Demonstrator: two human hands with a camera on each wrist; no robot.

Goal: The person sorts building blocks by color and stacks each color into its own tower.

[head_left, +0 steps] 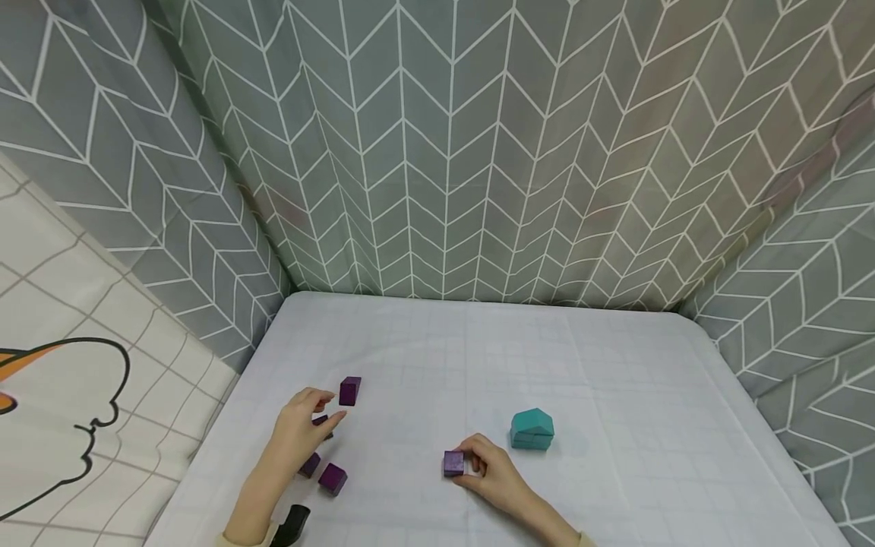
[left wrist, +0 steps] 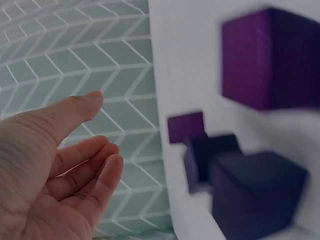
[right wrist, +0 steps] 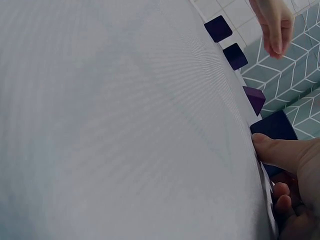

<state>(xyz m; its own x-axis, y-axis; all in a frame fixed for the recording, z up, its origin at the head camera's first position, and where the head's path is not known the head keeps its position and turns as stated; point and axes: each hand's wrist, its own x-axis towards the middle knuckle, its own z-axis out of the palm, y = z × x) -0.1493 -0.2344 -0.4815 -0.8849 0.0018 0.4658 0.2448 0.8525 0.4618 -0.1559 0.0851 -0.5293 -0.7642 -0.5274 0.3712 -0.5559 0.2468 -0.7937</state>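
My right hand pinches a purple cube between thumb and fingers near the middle front of the table. In the right wrist view its thumb lies against the dark cube. My left hand hovers over the purple blocks on the left, thumb and fingers apart with nothing between them. A purple block with a slanted side lies just beyond its fingertips. Another purple block is partly hidden behind the hand, and a third sits partly behind the wrist. Nearer me is one more purple cube.
A teal peaked shape, seemingly two blocks stacked, stands right of my right hand. A black device is at the left wrist. White cloth covers the table. Grey patterned curtains hang behind and at the sides.
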